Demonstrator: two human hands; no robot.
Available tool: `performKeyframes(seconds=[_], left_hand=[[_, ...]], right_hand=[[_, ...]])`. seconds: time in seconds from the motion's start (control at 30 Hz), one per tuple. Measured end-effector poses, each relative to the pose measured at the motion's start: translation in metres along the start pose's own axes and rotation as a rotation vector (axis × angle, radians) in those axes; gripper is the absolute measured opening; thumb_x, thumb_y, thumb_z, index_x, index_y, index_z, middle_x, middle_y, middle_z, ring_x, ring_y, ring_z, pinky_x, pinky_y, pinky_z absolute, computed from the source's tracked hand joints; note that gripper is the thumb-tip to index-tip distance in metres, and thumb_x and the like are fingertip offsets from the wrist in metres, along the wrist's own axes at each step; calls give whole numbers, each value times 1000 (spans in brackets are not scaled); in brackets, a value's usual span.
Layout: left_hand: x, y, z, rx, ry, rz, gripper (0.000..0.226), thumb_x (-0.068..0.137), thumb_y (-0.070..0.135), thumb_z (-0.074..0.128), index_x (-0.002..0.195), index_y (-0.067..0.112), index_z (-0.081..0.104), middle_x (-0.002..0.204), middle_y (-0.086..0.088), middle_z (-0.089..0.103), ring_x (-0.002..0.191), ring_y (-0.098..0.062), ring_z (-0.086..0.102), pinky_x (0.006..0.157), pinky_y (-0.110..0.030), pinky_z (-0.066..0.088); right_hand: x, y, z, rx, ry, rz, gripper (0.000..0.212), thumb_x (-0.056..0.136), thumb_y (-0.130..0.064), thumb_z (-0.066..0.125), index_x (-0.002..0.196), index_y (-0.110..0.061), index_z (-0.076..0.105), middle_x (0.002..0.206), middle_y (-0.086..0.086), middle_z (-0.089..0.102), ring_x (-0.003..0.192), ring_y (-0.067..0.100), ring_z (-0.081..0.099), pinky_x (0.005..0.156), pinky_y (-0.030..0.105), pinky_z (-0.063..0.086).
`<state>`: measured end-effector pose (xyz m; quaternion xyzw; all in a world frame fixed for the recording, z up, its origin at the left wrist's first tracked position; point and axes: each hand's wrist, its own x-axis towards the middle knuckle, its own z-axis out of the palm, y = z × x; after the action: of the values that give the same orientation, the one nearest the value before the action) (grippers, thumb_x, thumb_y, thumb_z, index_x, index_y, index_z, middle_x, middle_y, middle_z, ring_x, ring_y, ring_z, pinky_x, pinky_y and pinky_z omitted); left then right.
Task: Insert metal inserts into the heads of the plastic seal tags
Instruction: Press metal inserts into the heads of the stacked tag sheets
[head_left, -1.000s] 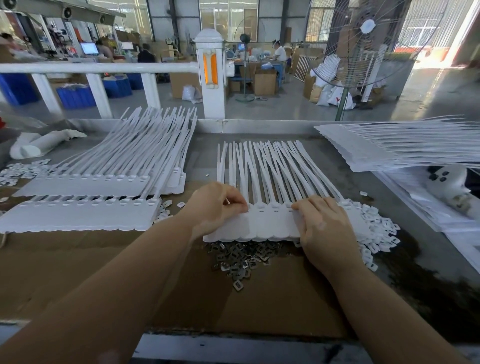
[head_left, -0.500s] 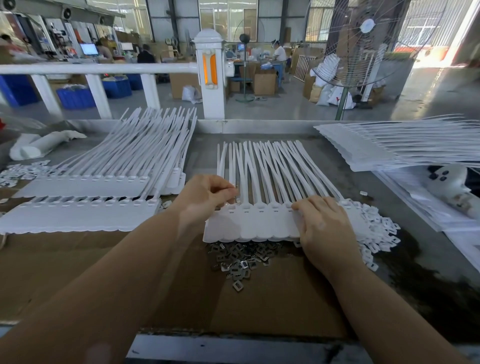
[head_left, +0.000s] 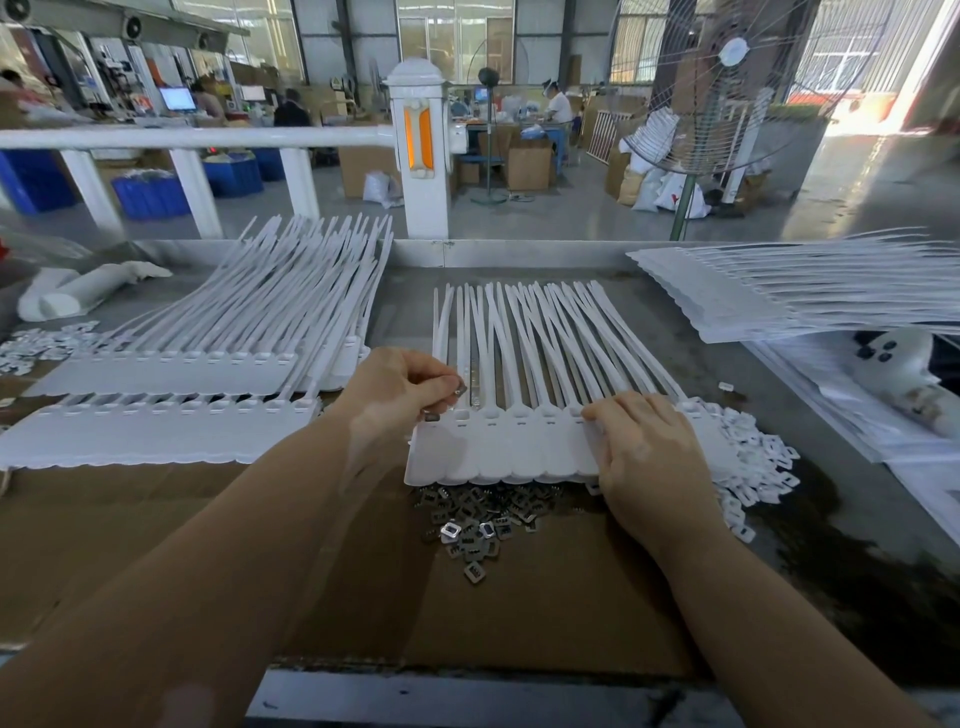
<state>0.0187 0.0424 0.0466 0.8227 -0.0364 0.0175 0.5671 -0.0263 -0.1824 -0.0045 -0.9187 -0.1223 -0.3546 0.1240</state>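
While between both hands, seal tags: left hand seemingly pinching insert, right hand flat atop

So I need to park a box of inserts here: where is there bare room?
Bare brown cardboard lies between the forearms, nearer than the grey metal insert pile; more lies below the left white tag sheets. Crowded: the white clip heap right of the right hand, and around the left hand.
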Motion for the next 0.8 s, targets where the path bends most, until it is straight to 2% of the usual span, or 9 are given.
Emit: performKeyframes(seconds=[0.07,0.2,0.3,0.37,0.47,0.57,0.67,0.8], left_hand=[[1,0,-2,88,-4,30,6,87,8,63,85,7,69,66,1,67,51,1,57,50,-7,42],[4,1,-4,216,-13,65,7,85,16,67,86,10,71,76,0,71,67,-1,62,62,-10,45],[6,1,-4,244,-20,75,9,84,17,69,86,10,72,76,3,70,55,9,57,49,-5,38],[7,1,-4,264,-24,79,6,83,17,70,85,12,73,76,8,68,56,11,56,47,-3,37],[9,1,-4,322,-45,75,4,83,17,69,84,14,72,78,8,67,66,2,60,51,-4,38],[10,0,-2,404,-93,76,7,87,16,64,85,14,71,83,4,67,76,-8,60,60,-12,40],[13,0,0,507,-123,102,9,89,15,62,86,15,70,76,8,63,70,-5,56,57,-12,37],[15,2,0,573,-158,133,8,89,15,62,86,16,70,74,12,61,65,0,54,52,-4,37]], right_hand=[[0,0,0,0,-4,4,26,69,9,66,92,-3,67,88,12,66,83,33,59,73,41,48],[1,0,1,-2,1,10,23,72,7,67,93,-4,67,89,11,66,83,32,58,73,39,47],[0,0,1,-3,2,8,23,73,6,67,93,-4,67,89,11,66,83,32,58,73,39,46],[0,0,1,-3,0,5,23,73,7,66,94,-4,66,89,11,66,83,32,58,73,39,46],[0,0,1,-3,-1,3,25,72,8,64,94,-4,66,89,11,66,83,32,58,73,39,46],[0,0,0,-2,0,0,25,72,8,63,93,-3,66,89,11,66,83,32,58,73,39,47],[0,0,0,-5,8,-4,23,73,8,63,93,-3,66,88,11,66,82,32,58,73,39,47],[1,0,1,-8,9,-8,20,76,6,63,93,-4,66,88,11,65,82,32,58,73,40,48]])
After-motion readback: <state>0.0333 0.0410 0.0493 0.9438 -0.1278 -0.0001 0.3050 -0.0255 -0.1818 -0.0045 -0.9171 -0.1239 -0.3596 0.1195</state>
